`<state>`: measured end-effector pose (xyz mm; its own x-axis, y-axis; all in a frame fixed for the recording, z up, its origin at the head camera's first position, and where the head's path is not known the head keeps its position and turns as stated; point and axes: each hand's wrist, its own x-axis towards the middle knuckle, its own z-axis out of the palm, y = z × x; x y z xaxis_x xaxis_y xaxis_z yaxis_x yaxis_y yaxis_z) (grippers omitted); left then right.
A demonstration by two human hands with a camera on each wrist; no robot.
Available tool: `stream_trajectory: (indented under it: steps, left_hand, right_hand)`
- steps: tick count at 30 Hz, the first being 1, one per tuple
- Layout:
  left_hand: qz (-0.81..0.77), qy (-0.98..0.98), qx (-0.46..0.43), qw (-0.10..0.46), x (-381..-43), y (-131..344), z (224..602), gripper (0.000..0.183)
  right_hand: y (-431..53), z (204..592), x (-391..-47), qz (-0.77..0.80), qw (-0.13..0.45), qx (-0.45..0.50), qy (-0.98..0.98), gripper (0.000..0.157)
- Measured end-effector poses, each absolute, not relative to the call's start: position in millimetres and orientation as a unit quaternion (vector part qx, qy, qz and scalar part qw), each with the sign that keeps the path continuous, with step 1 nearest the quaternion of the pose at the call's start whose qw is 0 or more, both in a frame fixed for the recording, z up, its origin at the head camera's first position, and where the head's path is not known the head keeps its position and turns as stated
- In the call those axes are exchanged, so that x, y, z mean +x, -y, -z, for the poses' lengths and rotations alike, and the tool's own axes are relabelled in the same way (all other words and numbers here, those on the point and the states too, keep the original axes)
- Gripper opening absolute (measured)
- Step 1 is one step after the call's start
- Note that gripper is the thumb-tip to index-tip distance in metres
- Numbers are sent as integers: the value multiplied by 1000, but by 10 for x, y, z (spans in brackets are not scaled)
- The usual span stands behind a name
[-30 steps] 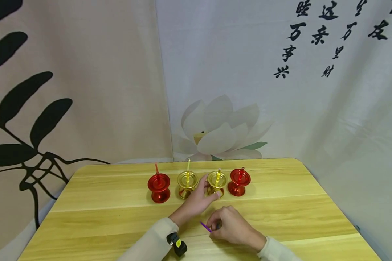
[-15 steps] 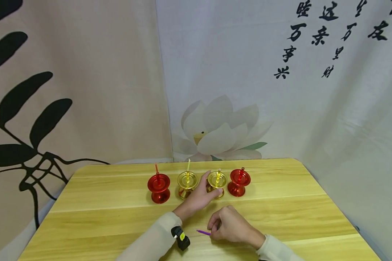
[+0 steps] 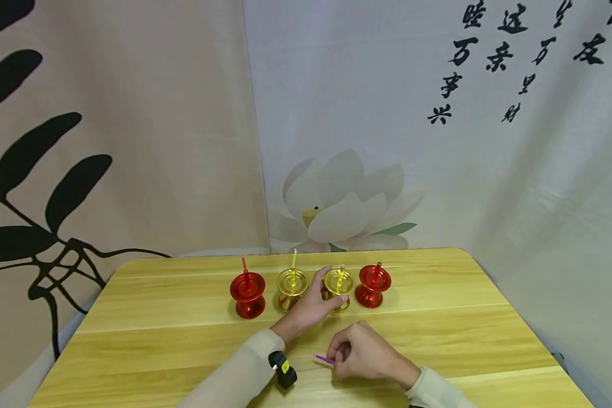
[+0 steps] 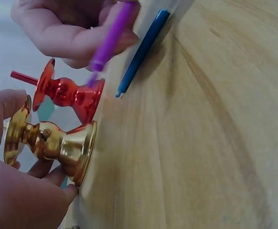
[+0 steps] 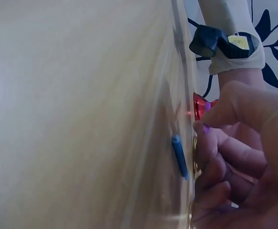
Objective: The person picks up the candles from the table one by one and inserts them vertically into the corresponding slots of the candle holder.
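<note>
Two red and two gold candle holders stand in a row toward the back of the table. My left hand (image 3: 311, 310) holds the base of the gold candle holder (image 4: 57, 143) third from the left, thumb at its near side. Its socket is bare of a candle. In front of it, my right hand (image 3: 366, 352) pinches a thin purple candle (image 3: 324, 360) between thumb and fingertips, one end pointing left. The left wrist view has this candle (image 4: 111, 38) slanting down, slightly blurred. A blue candle (image 4: 143, 52) lies on the wood near the right hand, hidden from the head view.
At the row's left, a red holder (image 3: 247, 288) bears a red candle and a gold holder (image 3: 293, 281) a pale yellow one. The other red holder (image 3: 372, 283) stands at the right end. A printed curtain (image 3: 183, 124) hangs behind the wooden table (image 3: 148, 340).
The purple candle has swung from a steep slant to nearly level in the right hand, which has edged slightly right. The left hand has shifted a little on the gold candle holder.
</note>
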<state>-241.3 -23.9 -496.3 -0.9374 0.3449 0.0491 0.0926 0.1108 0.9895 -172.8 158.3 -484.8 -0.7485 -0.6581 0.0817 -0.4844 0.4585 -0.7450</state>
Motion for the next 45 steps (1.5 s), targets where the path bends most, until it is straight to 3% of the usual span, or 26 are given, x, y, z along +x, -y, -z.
stream_trajectory:
  steps: [13, 45]
  left_hand:
    - [-642, -745, 155, 90, -2395, 241, 4975, 83]
    - [-656, -737, 150, 57, -2343, 269, 4992, 79]
  right_hand:
    - [-1704, 4820, -1793, 418, 108, -311, -847, 19]
    - [-1699, 4632, -2208, 436, -47, -293, -850, 14]
